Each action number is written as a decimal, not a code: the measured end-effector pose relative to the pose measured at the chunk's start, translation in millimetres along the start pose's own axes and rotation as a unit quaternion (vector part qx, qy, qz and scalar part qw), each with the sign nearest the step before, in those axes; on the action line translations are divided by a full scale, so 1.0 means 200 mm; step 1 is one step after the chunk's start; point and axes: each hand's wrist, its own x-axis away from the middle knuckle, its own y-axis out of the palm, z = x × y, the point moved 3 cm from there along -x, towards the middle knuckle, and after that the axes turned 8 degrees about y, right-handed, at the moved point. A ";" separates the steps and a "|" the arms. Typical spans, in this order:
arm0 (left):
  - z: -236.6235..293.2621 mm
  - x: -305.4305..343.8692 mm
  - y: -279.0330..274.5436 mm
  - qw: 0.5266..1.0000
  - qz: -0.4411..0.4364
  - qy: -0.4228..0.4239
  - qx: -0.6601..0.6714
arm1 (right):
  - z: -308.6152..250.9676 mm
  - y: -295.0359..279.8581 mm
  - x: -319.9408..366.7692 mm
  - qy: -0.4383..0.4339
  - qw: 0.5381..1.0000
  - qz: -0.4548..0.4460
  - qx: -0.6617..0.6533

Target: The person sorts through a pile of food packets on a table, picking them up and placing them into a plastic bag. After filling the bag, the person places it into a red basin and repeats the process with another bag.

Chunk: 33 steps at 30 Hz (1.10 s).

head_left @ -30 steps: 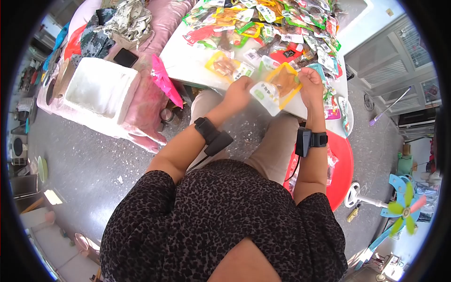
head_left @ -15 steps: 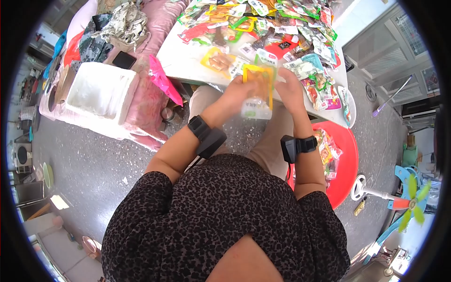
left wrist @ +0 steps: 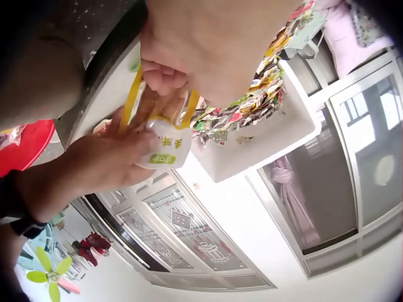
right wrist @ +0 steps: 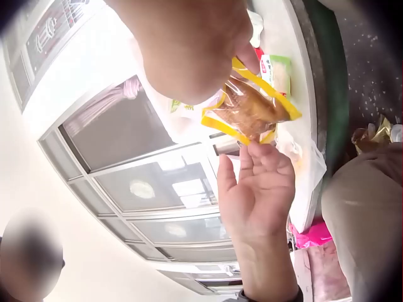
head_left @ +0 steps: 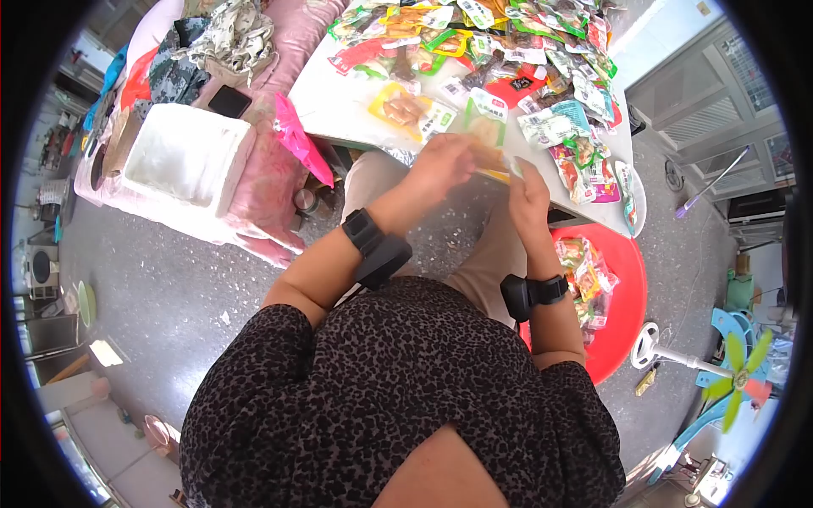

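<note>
Over the table's front edge, my right hand [head_left: 529, 203] grips the white printed end of a yellow-bordered food pouch [right wrist: 252, 113]. Brown food shows through its clear front. My left hand [head_left: 442, 168] is at the pouch's other end. In the right wrist view its palm faces the camera, fingers loosely extended, fingertips right at the yellow edge. The right hand's thumb lies over the white part in the left wrist view. Just beyond the hands, a yellow-edged pouch [head_left: 398, 110] and a green-edged pouch [head_left: 486, 117] lie on the white table [head_left: 334, 114].
A heap of packets [head_left: 542, 63] covers the far side of the table. A red basin [head_left: 625, 288] with more packets stands below at the right. At the left, a white foam box [head_left: 182, 157] and a phone [head_left: 229, 102] sit on a pink-covered bed beside a pink bag [head_left: 296, 140].
The pouch has turned from hanging upright in the left hand to lying nearly flat between both hands. My right hand, off it half a second ago, now grips its white end.
</note>
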 end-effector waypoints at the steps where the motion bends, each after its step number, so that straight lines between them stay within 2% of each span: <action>1: 0.02 0.01 -0.03 0.992 0.044 0.019 -0.114 | 0.10 -0.01 -0.01 0.102 0.989 0.027 -0.108; 2: 0.05 0.00 -0.07 0.956 0.042 0.104 -0.272 | 0.18 -0.01 -0.01 0.202 0.954 0.053 -0.214; 3: 0.08 -0.01 -0.11 0.887 0.039 0.186 -0.420 | 0.17 -0.02 -0.01 0.243 0.930 0.067 -0.269; 4: 0.09 -0.01 -0.13 0.790 0.034 0.259 -0.555 | 0.14 -0.03 0.00 0.285 0.899 0.080 -0.322; 5: 0.07 -0.01 -0.15 0.745 0.032 0.279 -0.605 | 0.13 -0.04 0.02 0.327 0.863 0.094 -0.374; 7: 0.08 -0.01 -0.13 0.645 0.026 0.320 -0.694 | 0.16 -0.04 0.02 0.334 0.846 0.083 -0.407; 10: 0.02 -0.05 -0.14 0.612 0.014 0.285 -0.737 | 0.18 -0.03 0.02 0.352 0.825 0.079 -0.435; 13: 0.00 -0.06 -0.14 0.628 -0.004 0.216 -0.747 | 0.23 -0.02 0.03 0.368 0.804 0.062 -0.463; 16: -0.02 -0.10 -0.20 0.692 -0.018 0.222 -0.687 | 0.22 0.02 0.06 0.387 0.787 0.050 -0.478; 19: -0.03 -0.15 -0.24 0.723 -0.024 0.184 -0.666 | 0.22 0.07 0.08 0.416 0.775 0.046 -0.473; 22: -0.01 -0.14 -0.23 0.736 -0.011 0.209 -0.644 | 0.21 0.10 0.08 0.408 0.778 0.014 -0.477; 25: 0.01 -0.11 -0.19 0.718 -0.035 0.142 -0.681 | 0.20 0.10 0.08 0.413 0.781 0.011 -0.468; 31: 0.01 -0.09 -0.14 0.663 -0.048 0.157 -0.730 | 0.27 0.08 0.11 0.424 0.778 0.035 -0.462; 33: 0.01 -0.10 -0.14 0.667 -0.051 0.154 -0.727 | 0.26 0.07 0.10 0.416 0.778 0.030 -0.470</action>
